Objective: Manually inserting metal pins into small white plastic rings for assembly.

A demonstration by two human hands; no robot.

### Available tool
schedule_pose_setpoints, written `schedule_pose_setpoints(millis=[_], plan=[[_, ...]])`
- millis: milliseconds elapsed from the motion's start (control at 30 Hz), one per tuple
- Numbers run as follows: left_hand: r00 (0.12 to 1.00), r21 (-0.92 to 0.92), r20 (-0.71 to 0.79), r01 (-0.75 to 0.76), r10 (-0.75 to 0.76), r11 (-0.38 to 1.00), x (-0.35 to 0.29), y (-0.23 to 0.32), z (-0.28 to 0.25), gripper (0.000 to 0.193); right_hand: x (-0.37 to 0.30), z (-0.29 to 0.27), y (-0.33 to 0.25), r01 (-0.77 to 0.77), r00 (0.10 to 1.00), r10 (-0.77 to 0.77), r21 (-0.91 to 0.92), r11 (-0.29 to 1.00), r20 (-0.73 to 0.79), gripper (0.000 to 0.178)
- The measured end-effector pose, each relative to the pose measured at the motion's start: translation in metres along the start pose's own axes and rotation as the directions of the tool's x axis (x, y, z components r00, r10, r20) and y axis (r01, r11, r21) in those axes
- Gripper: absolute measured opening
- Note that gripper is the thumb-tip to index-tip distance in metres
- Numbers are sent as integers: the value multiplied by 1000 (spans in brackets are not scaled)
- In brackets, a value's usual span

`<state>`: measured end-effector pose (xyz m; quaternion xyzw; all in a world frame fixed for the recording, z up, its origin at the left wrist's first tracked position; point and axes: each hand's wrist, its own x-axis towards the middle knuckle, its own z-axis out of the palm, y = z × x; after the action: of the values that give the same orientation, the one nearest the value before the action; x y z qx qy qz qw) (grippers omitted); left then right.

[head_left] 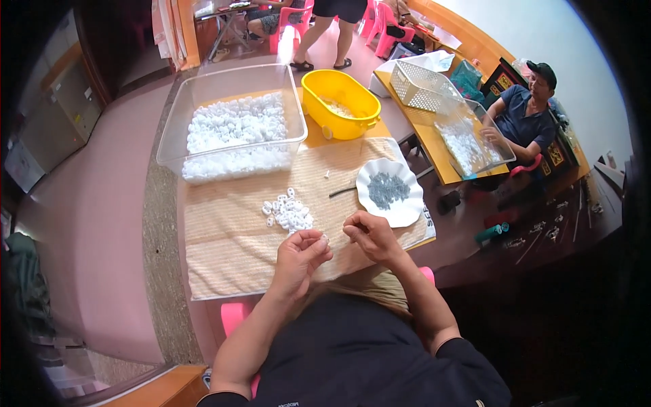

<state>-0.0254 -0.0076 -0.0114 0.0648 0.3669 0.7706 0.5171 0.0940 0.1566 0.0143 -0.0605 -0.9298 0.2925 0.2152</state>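
Pinched between the thumb and forefinger of the left hand (pixel 303 258) is a small pale piece (pixel 325 239), held above the towel (pixel 224 247) near the person's side of the table. The right hand (pixel 373 236) is beside it, a short gap between the two, its fingers curled and its thumb drawn toward the forefinger; whether those fingertips are closed on something cannot be told.

Just beyond the left hand lies a loose pile (pixel 293 211) of small white parts, some showing holes. Just beyond the right hand sits a white plate (pixel 405 213) with a wavy rim, bearing a heap of small grey bits (pixel 388 190). A thin dark stick (pixel 342 193) lies on the towel with one end at the plate's left edge, and a small white peg (pixel 327 174) is a little farther off.

At the table's far side stands a large clear bin (pixel 237 80), filled partway with white parts. To its right is a yellow tub (pixel 339 129) with some pale pieces inside. At another table on the right, a seated co-worker (pixel 529 115) reaches into a clear tray (pixel 505 150) of white parts.
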Motion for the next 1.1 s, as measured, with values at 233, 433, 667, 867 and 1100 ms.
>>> schedule_pose_setpoints(millis=[233, 433, 667, 867, 1100], plan=[[999, 5, 45, 24, -24, 1000, -3, -1, 4, 15, -6, 26, 4, -333, 933, 342, 643, 690, 116, 10], [997, -1, 51, 50, -50, 999, -3, 0, 4, 12, -6, 31, -6, -308, 934, 324, 796, 522, 149, 11], [996, -33, 57, 66, -64, 997, -3, 1, 3, 9, -6, 30, -6, -325, 936, 305, 767, 554, 177, 12], [997, -42, 48, 68, -66, 997, -3, 1, 1, 9, -5, 26, -6, -280, 958, 236, 716, 640, 163, 9], [997, -54, 51, 59, -56, 997, -1, -1, 0, 10, -8, 26, -3, -265, 963, 219, 703, 660, 158, 6]])
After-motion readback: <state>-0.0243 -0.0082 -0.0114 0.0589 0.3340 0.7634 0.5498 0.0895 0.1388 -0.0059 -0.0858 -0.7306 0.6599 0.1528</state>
